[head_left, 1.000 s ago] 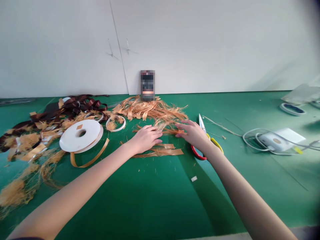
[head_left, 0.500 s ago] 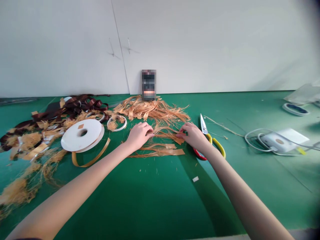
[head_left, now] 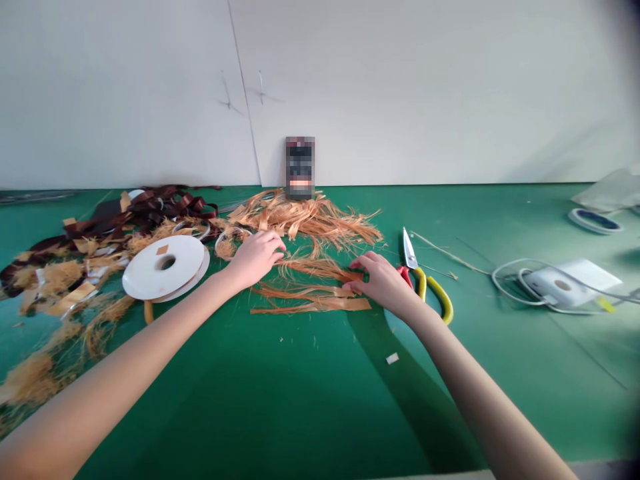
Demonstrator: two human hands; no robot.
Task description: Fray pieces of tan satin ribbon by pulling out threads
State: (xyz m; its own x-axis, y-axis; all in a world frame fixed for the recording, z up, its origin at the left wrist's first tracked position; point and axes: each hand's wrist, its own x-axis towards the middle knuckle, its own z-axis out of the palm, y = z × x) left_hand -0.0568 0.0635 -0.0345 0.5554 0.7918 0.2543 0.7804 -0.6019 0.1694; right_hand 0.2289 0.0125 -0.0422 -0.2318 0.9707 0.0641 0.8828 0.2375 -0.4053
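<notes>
Frayed tan ribbon strips (head_left: pixel 320 268) lie across the green table between my hands. My left hand (head_left: pixel 256 257) is by the left ends of the upper strands, fingers loosely bent and slightly apart, nothing seen in them. Over the right end of the strips is my right hand (head_left: pixel 376 279), its thumb and forefinger apart, with the thumb close to the lower pieces. Closer to me lies another flat strip (head_left: pixel 345 305), its left part split into threads. Scissors (head_left: pixel 411 250) with red and yellow handles lie just right of my right hand, which partly covers them.
A heap of frayed strands (head_left: pixel 300 217) lies at the back before a pixelated upright device (head_left: pixel 300 167). On the left are a white ribbon spool (head_left: pixel 145 270), dark brown ribbon (head_left: pixel 185 207) and tan scraps. A white device (head_left: pixel 570 283) with a cable sits right.
My left hand has moved left along the strands, now covering much of the white ring. My right hand has shifted slightly, and its thumb and forefinger have parted.
</notes>
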